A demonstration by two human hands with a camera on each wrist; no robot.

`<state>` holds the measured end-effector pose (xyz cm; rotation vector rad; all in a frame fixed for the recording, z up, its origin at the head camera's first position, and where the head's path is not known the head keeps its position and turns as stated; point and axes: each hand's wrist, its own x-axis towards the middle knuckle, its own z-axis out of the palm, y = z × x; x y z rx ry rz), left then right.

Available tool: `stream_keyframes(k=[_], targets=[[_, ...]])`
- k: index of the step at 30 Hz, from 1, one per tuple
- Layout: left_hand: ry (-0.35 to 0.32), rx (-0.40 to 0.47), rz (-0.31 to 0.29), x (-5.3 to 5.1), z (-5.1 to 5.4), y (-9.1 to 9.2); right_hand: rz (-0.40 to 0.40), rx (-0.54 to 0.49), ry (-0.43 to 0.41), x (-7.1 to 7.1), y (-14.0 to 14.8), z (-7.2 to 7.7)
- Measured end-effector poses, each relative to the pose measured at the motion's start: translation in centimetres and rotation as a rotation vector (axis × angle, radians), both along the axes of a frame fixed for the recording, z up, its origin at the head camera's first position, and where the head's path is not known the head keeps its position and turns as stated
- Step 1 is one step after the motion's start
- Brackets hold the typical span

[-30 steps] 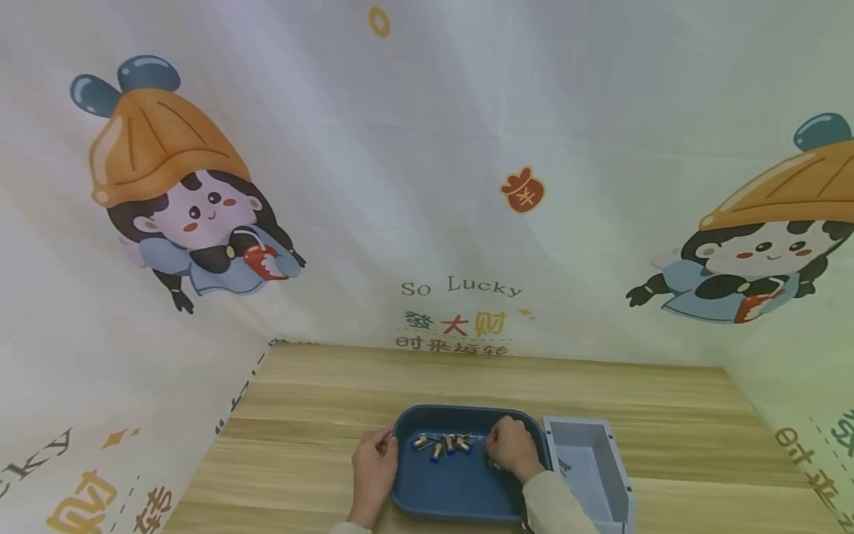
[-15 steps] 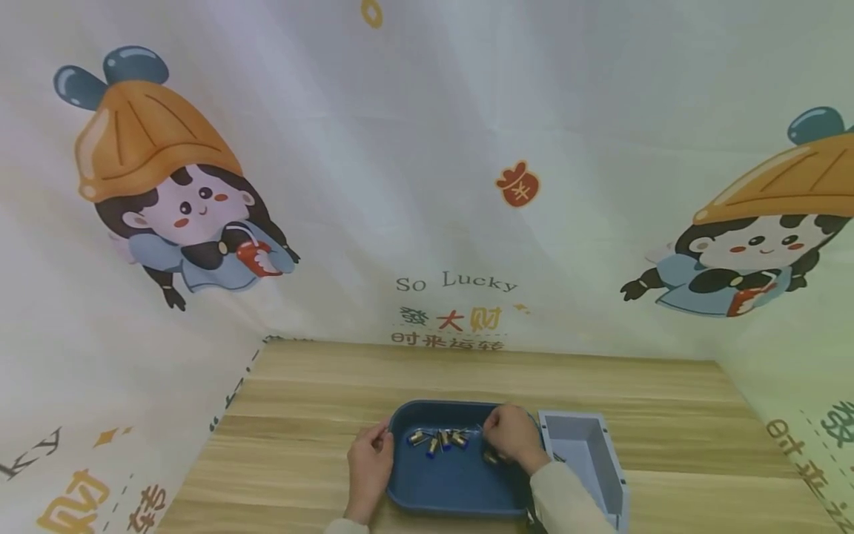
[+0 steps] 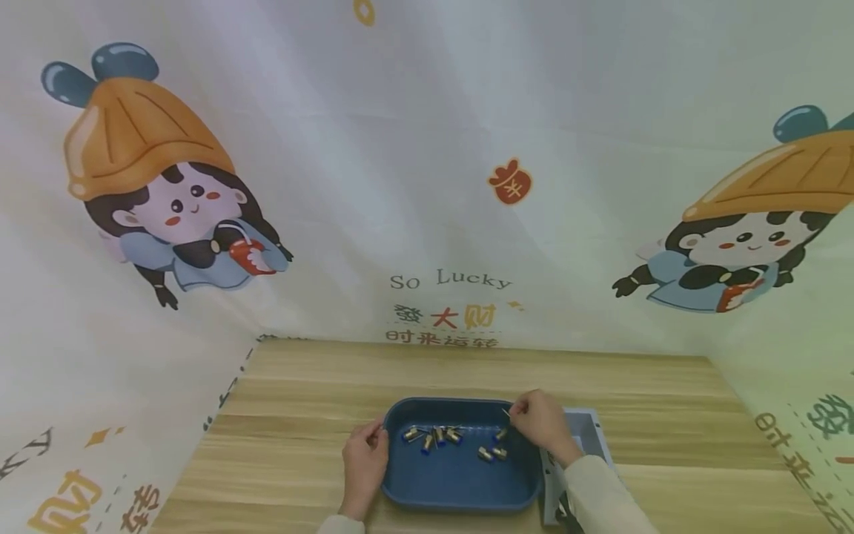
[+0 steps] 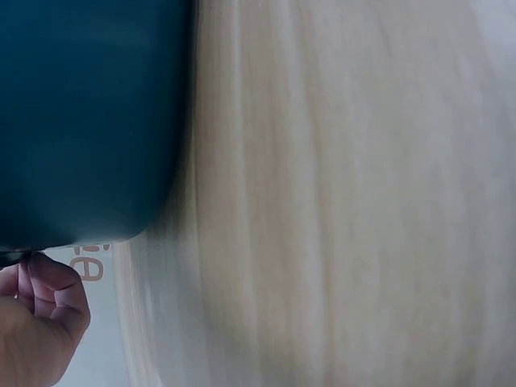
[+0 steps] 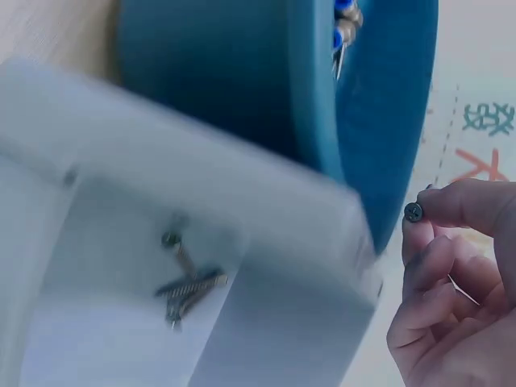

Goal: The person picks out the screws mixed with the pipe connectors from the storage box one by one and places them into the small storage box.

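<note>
My right hand [image 3: 543, 424] pinches a screw [image 5: 414, 212] between thumb and finger, above the right rim of the blue tray [image 3: 460, 486]; its cross-slotted head shows in the right wrist view. Several brass fittings with blue ends [image 3: 427, 443] lie in the tray, some beside loose screws at the left, others at the right. At the tray's left edge my left hand [image 3: 365, 463] grips the rim with curled fingers, also seen in the left wrist view [image 4: 40, 322].
Against the tray's right side stands a grey box [image 5: 306, 322], partly covered by my right arm in the head view. Several screws [image 5: 193, 290] lie inside it. Both containers rest on a wood-grain table [image 3: 300, 393], with a printed cloth [image 3: 333, 185] behind.
My right hand has moved from inside the tray rightward to its rim, holding a screw. Fittings at the tray's right, formerly covered by the hand, now show. My left hand stays on the rim.
</note>
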<state>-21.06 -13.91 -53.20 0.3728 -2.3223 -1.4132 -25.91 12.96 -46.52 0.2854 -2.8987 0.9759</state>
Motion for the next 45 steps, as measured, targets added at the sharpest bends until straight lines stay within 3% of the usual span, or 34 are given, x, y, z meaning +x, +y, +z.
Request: stream_keyframes(k=[5,14,21,30,37,45], targets=[[-0.005,-0.002,0.003,-0.1,-0.1,-0.1,-0.040,-0.009,-0.031,0.1,1.5,0.3],[0.003,-0.004,-0.005,-0.2,0.0,0.1,-0.054,-0.008,0.011,0.6,3.6,0.8],[-0.029,0.004,0.002,0.0,0.0,-0.1,-0.063,0.016,0.025,0.8,4.7,0.2],[0.013,0.006,-0.003,-0.2,-0.1,0.1,-0.079,0.033,0.035,1.5,5.4,-0.6],[0.019,0.000,-0.002,-0.3,-0.2,0.2,-0.126,0.064,-0.045,2.2,5.2,-1.4],[0.016,-0.002,-0.002,-0.2,-0.2,0.1,-0.142,0.125,-0.038,2.4,5.0,-3.0]])
